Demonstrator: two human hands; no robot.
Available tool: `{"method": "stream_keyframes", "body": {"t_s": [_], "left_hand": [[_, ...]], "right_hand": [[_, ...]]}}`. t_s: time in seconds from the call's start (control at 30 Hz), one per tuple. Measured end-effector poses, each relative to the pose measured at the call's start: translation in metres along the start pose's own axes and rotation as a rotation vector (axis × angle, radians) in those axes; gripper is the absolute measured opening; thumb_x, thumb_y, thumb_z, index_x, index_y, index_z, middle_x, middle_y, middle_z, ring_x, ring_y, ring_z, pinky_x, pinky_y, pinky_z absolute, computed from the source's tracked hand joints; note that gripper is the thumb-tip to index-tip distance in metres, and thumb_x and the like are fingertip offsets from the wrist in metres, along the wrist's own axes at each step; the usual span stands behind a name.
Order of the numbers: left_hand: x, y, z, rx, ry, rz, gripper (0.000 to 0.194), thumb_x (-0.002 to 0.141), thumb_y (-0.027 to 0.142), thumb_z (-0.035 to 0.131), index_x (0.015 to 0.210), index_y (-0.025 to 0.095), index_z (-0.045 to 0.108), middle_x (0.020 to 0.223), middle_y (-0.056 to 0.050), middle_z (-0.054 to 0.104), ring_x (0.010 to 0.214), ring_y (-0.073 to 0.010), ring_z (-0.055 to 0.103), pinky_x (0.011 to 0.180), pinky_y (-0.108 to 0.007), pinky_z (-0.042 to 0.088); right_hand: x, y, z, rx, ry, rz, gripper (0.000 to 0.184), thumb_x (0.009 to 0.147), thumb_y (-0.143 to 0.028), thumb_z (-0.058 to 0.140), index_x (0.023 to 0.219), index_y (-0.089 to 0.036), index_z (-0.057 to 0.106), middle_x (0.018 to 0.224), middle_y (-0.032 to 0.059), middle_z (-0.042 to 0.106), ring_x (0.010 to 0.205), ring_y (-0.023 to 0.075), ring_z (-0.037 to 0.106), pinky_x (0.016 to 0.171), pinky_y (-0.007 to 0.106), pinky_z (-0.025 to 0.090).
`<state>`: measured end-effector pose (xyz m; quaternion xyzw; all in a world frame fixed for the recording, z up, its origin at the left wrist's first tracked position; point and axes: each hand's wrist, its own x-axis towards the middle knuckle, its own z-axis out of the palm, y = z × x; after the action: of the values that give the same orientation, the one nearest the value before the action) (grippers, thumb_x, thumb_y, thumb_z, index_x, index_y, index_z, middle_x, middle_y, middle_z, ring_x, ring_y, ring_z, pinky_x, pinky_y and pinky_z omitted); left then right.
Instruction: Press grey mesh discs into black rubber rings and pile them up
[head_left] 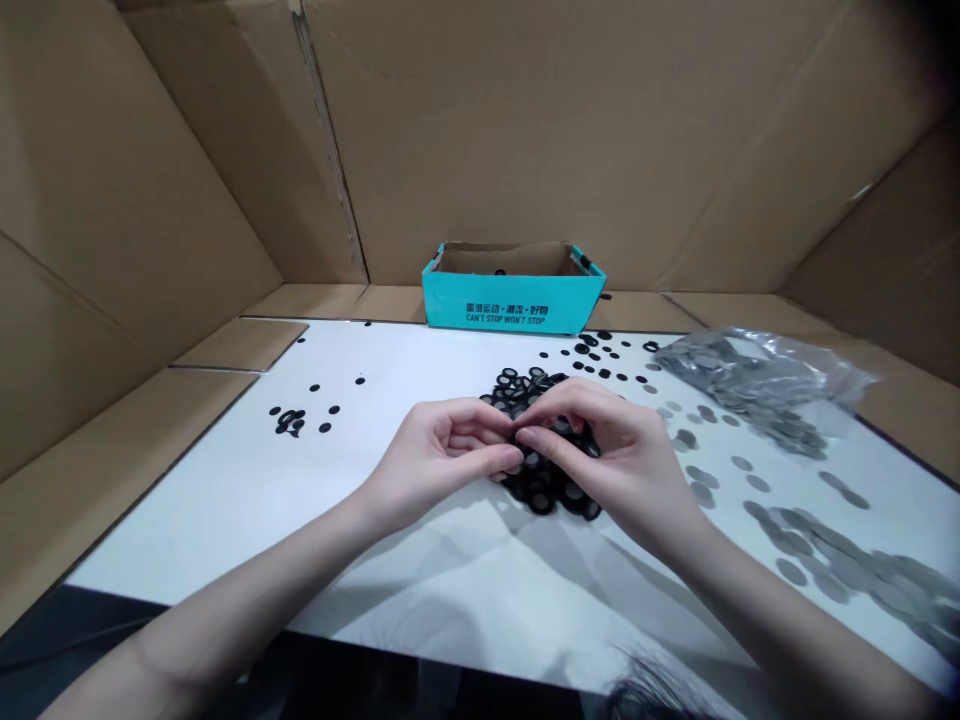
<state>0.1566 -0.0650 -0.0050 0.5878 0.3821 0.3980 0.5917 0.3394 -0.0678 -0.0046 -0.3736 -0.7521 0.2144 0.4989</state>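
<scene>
My left hand (442,455) and my right hand (607,450) meet fingertip to fingertip over a pile of small black rings (544,480) on the white sheet (420,560). Both hands are curled in a pinch, thumbs and forefingers pressed together around something small that I cannot make out. Flat grey discs (817,550) lie scattered to the right of my right hand. More of them fill a clear plastic bag (757,385) at the back right.
A teal cardboard box (514,298) stands open at the back centre. Loose black dots (296,420) lie at the left and others near the box. Brown cardboard walls (150,220) enclose the work surface on three sides.
</scene>
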Motion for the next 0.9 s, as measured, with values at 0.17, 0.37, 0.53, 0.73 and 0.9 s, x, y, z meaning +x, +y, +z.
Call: {"method": "stream_keyframes", "body": {"t_s": [0.17, 0.37, 0.53, 0.73, 0.9], "left_hand": [[-0.001, -0.004, 0.003, -0.026, -0.023, -0.044, 0.022, 0.069, 0.012, 0.077, 0.090, 0.012, 0.069, 0.072, -0.002, 0.072, 0.064, -0.0112, 0.068, 0.062, -0.019, 0.055], [-0.002, -0.003, 0.004, -0.186, -0.093, -0.089, 0.024, 0.077, 0.028, 0.075, 0.094, 0.012, 0.069, 0.082, -0.005, 0.073, 0.073, -0.0155, 0.072, 0.070, -0.025, 0.060], [-0.002, -0.004, 0.003, -0.183, -0.118, -0.144, 0.023, 0.075, 0.028, 0.078, 0.088, 0.011, 0.070, 0.079, -0.004, 0.072, 0.072, -0.0135, 0.072, 0.072, -0.023, 0.060], [0.002, -0.006, 0.001, -0.195, -0.155, -0.169, 0.024, 0.074, 0.029, 0.079, 0.086, 0.011, 0.068, 0.076, -0.004, 0.073, 0.069, -0.0133, 0.071, 0.070, -0.023, 0.060], [0.003, -0.007, 0.000, -0.207, -0.188, -0.170, 0.025, 0.074, 0.030, 0.079, 0.086, 0.012, 0.069, 0.074, -0.003, 0.073, 0.067, -0.0121, 0.071, 0.068, -0.021, 0.058]], "right_hand": [[-0.009, 0.010, 0.002, 0.045, 0.027, 0.008, 0.009, 0.078, -0.016, 0.071, 0.084, -0.022, 0.069, 0.075, 0.0006, 0.066, 0.070, 0.0156, 0.061, 0.063, 0.030, 0.049], [-0.016, 0.006, 0.001, 0.003, 0.101, -0.109, 0.014, 0.079, -0.012, 0.069, 0.080, -0.025, 0.072, 0.070, 0.0016, 0.064, 0.068, 0.0171, 0.058, 0.059, 0.031, 0.048], [-0.017, 0.002, 0.002, -0.103, 0.118, -0.258, 0.017, 0.079, -0.008, 0.067, 0.080, -0.025, 0.071, 0.064, 0.0009, 0.064, 0.060, 0.0159, 0.055, 0.056, 0.032, 0.046], [-0.018, 0.001, 0.000, -0.160, 0.105, -0.270, 0.012, 0.080, -0.012, 0.068, 0.082, -0.024, 0.069, 0.065, 0.0004, 0.068, 0.058, 0.0160, 0.055, 0.058, 0.033, 0.044], [-0.018, -0.001, -0.001, -0.157, 0.114, -0.296, 0.013, 0.078, -0.011, 0.070, 0.081, -0.023, 0.068, 0.063, -0.0005, 0.068, 0.056, 0.0152, 0.054, 0.058, 0.032, 0.043]]}}
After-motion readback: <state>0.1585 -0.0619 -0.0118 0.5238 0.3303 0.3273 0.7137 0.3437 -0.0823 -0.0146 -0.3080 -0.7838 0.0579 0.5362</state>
